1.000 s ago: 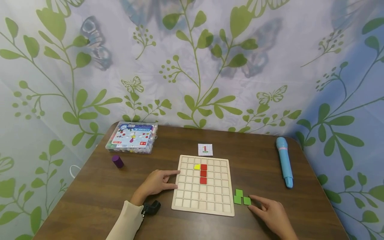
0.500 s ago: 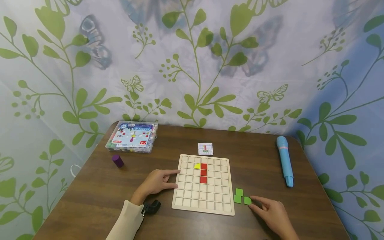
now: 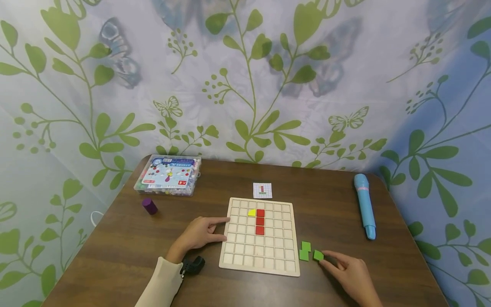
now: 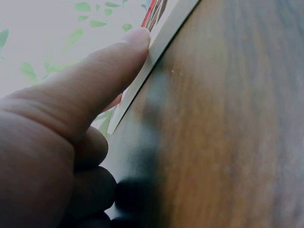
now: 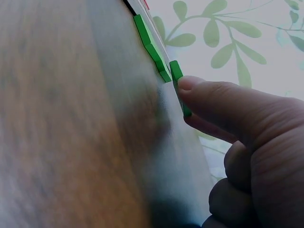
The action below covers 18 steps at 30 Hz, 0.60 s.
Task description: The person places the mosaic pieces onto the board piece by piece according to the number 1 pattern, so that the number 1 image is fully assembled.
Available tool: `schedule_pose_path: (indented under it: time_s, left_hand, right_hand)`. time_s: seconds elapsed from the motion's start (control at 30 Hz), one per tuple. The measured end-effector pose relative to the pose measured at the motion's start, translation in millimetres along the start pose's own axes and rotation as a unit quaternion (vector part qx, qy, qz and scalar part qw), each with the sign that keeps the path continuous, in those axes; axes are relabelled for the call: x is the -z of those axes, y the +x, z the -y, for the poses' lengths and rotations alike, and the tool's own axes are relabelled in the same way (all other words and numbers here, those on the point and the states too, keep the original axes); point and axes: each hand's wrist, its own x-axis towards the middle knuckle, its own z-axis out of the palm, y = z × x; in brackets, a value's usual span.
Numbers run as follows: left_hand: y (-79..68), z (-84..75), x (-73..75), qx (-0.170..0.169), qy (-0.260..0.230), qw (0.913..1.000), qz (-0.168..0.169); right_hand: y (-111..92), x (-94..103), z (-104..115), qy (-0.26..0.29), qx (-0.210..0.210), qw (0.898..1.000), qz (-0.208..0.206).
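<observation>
My right hand (image 3: 350, 273) pinches a green square tile (image 3: 318, 255) between thumb and index finger, tilted at the tabletop. In the right wrist view that green tile (image 5: 175, 71) stands on edge at the thumb tip. Two more green tiles (image 3: 304, 255) lie just left of it, beside the wooden grid board (image 3: 249, 260). On the board are a column of three red tiles (image 3: 260, 221) and a yellow tile (image 3: 252, 212) with one slanted side. My left hand (image 3: 196, 233) touches the board's left edge with extended index finger and thumb; its other fingers are curled.
A small pattern card (image 3: 262, 190) lies behind the board. At the back left is a clear plastic case (image 3: 168, 175) of small parts, with a purple cylinder (image 3: 149, 206) in front. A blue microphone-shaped object (image 3: 365, 207) lies on the right of the brown table (image 3: 199, 290).
The right hand has taken hold of the nearest green tile, tilted it and drawn it slightly right, away from the other two. The left hand stays at the board's edge.
</observation>
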Motion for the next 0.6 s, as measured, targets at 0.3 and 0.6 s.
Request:
schedule_pose_path:
  time_s: [0.3,0.6]
  left_hand:
    - [-0.6,0.2,0.9,-0.003,0.002,1.0,-0.001]
    - [-0.1,-0.9,0.9,0.001,0.0,1.0,-0.001]
  right_hand:
    - [-1,-0.7,5,0.006,0.002,1.0,-0.01]
    - [-2,-0.6,21,0.01,0.048,0.998,-0.042]
